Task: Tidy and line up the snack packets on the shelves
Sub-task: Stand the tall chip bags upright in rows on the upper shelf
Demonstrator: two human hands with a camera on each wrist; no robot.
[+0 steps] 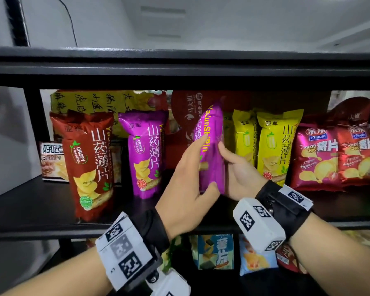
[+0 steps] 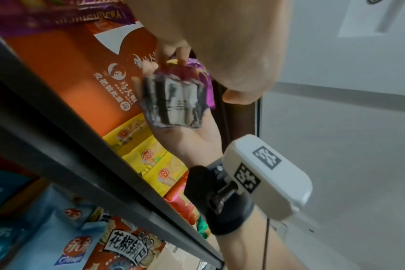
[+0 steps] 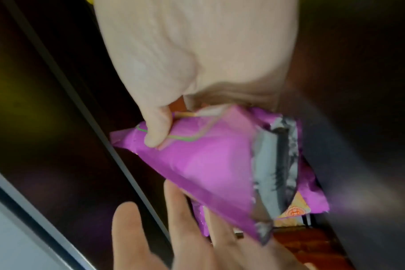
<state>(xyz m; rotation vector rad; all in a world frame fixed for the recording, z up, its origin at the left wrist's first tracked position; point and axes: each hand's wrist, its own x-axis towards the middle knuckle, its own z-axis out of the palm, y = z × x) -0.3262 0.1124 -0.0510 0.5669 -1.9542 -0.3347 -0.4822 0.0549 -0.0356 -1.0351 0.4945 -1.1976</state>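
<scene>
Turning a purple packet to face front on the shelf

Left of the held purple packet (image 1: 212, 146) stand a red-brown packet (image 1: 88, 165) and a second purple packet (image 1: 146, 154), both facing out; the left hand (image 1: 186, 189) has its fingers straight along the held packet's face with the thumb under its lower edge, and the right hand (image 1: 239, 174) cups its other side, fingers curled round it. It stands edge-on on the shelf (image 1: 30, 208); best rotated slowly, base kept down, then slid level with the yellow packets (image 1: 273, 146) to its right. Its front print is hidden, and the packets behind it are partly covered
</scene>
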